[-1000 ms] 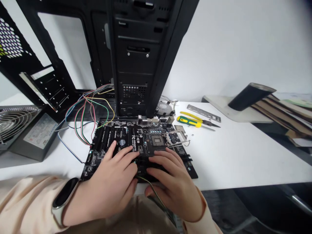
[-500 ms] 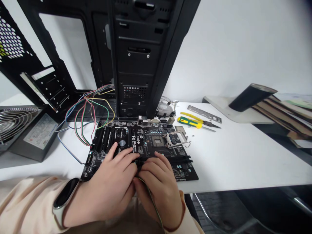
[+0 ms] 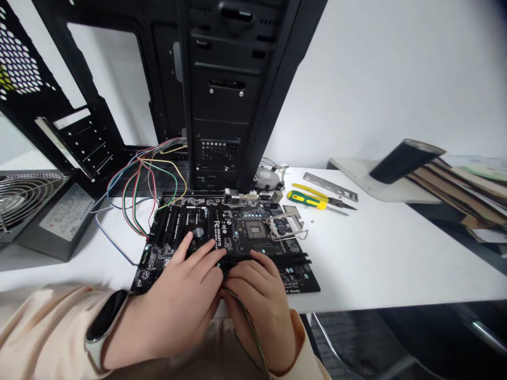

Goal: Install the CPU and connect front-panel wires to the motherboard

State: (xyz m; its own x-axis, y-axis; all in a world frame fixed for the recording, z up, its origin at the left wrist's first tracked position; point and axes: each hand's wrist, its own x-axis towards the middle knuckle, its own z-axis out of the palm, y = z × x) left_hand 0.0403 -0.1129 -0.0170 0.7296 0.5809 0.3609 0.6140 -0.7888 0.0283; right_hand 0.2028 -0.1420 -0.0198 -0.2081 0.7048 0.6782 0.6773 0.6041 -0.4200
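Observation:
A black Gigabyte motherboard (image 3: pixel 222 227) lies flat on the white table. My left hand (image 3: pixel 186 306) rests over its near edge, outer fingers stretched across the board, index finger curled toward the thumb at a thin cable's end. My right hand (image 3: pixel 259 306) is closed beside it, fingers bent around the same spot. From between the hands the thin dark cable (image 3: pixel 250 322) runs down along my right palm; its end and any plug are hidden by the fingers. The CPU socket (image 3: pixel 255 229) shows, with its metal retention frame (image 3: pixel 285 226) lifted to the right.
A black computer case (image 3: pixel 233 116) stands behind the board, its coloured wires (image 3: pixel 138 174) trailing down at left. A power supply (image 3: pixel 59 221) sits at far left. Right of the board lie a screwdriver (image 3: pixel 307 200), pliers (image 3: pixel 328 198), an I/O shield (image 3: pixel 330 187) and a cooler fan (image 3: pixel 267 177).
Both hands stay at the same spot on the board's near edge, with only slight finger shifts. More of the cable's loop shows below my right hand. The view has shifted slightly.

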